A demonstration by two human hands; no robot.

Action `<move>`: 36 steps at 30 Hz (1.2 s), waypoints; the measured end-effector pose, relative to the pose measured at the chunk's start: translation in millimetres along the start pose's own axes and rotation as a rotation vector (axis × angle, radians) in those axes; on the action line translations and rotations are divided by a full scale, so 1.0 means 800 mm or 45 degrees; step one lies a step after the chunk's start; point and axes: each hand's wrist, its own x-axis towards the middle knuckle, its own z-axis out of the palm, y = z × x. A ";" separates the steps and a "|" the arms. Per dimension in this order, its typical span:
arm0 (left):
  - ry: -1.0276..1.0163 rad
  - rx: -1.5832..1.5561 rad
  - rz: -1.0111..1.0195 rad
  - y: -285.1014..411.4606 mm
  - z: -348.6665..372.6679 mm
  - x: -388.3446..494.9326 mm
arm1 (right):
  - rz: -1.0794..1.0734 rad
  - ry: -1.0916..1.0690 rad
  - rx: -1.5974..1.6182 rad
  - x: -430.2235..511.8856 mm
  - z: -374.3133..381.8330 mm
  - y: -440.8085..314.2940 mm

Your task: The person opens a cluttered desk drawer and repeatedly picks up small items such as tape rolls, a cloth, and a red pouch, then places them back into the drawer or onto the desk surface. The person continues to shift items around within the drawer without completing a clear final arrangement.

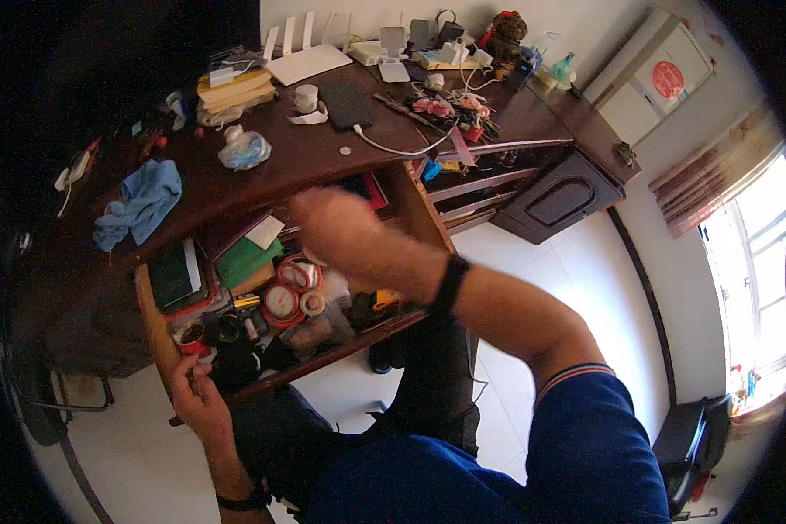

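Note:
A wooden drawer (393, 321) is pulled out below the dark desktop. My left hand (200, 399), fingers curled, is at its front left corner, with the fingertips close to a small red container (193, 339); whether they touch it I cannot tell. Blurred by motion, my right hand (337, 226) is above the back of the drawer, its fingers hard to make out. Beneath and beside it lie red-rimmed tape rolls (281, 304), a smaller tan tape roll (312, 303), a green folded item (249, 262), a dark green book (173, 278) and a yellow-orange tool (386, 300).
On the desktop are a blue cloth (141, 203), a knotted plastic bag (244, 149), a white cup (305, 98), a black phone (345, 105) on a white cable and a white router (309, 64). A cabinet door (553, 196) stands open at the right.

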 end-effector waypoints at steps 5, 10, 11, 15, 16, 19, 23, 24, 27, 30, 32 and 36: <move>0.023 0.074 -0.010 0.009 0.007 0.004 | 0.587 0.570 0.034 -0.038 -0.083 0.208; 0.022 0.220 0.052 0.009 0.010 0.007 | 0.993 0.571 0.071 -0.076 -0.100 0.355; 0.016 0.213 0.060 0.008 0.010 0.007 | 1.081 0.536 0.033 -0.075 -0.099 0.374; -0.005 0.200 0.055 0.005 0.010 0.007 | 0.982 0.546 0.029 -0.062 -0.078 0.420; -0.011 0.169 0.037 0.005 0.011 0.007 | 0.938 0.531 0.039 -0.056 -0.073 0.428; 0.006 0.206 0.017 0.006 0.013 0.007 | 0.784 0.463 -0.162 -0.038 -0.065 0.454; -0.007 0.312 0.066 0.006 0.012 0.008 | 0.882 0.641 -0.090 -0.045 -0.068 0.450; 0.001 0.301 0.070 0.006 0.013 0.008 | 0.811 0.758 -0.046 -0.053 -0.074 0.440; -0.008 0.269 0.068 0.005 0.011 0.007 | 0.527 0.915 -0.084 -0.084 -0.094 0.381; -0.047 0.260 0.034 0.007 0.009 0.007 | 0.445 0.618 0.252 -0.118 -0.092 0.303; -0.056 0.251 0.029 0.006 0.011 0.009 | 0.364 0.371 0.216 -0.130 -0.076 0.259; -0.053 0.267 0.015 0.001 0.010 0.009 | 0.252 -0.032 -0.047 -0.119 -0.025 0.204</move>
